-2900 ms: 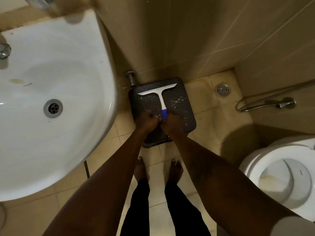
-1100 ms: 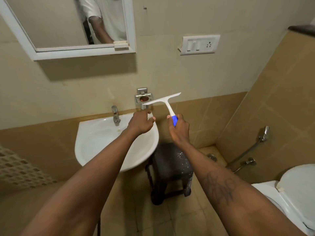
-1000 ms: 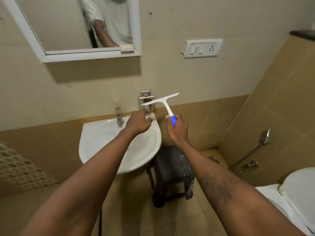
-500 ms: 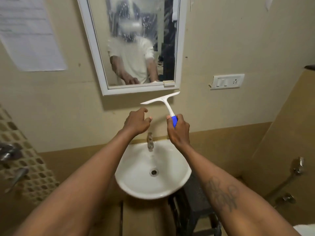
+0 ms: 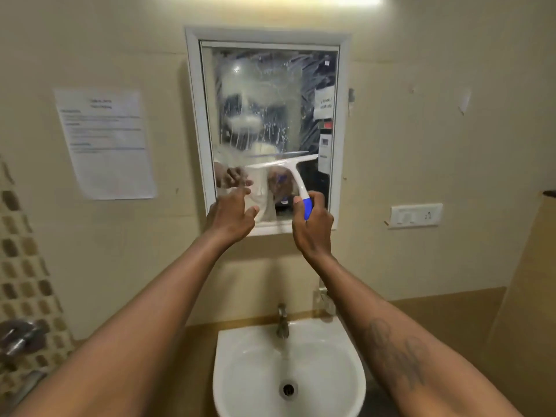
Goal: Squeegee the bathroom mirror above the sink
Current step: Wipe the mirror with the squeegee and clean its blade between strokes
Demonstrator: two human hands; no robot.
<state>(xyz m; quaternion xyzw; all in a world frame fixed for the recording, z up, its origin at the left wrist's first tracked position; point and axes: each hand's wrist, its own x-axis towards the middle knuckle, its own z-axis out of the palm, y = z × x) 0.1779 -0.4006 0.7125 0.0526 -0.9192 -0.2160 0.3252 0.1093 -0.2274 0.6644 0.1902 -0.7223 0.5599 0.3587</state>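
Observation:
A white-framed mirror [image 5: 267, 85] hangs on the wall above the sink [image 5: 249, 365]; its upper half is smeared with foam and droplets. My right hand [image 5: 313, 228] grips the blue handle of a white squeegee [image 5: 293, 170], whose blade lies roughly level across the mirror's lower middle. Whether the blade touches the glass I cannot tell. My left hand [image 5: 231, 219] hovers beside it at the mirror's lower left corner, fingers spread, holding nothing.
A tap [image 5: 282, 322] stands at the back of the sink. A printed paper notice [image 5: 105, 142] is stuck on the wall to the left. A switch plate [image 5: 415, 215] sits to the right. Patterned tiles and a metal valve [image 5: 18, 337] are at the far left.
My view has tilted up from the sink to the whole mirror. Both hands rose with the squeegee, and its blade now lies in front of the glass instead of below the frame.

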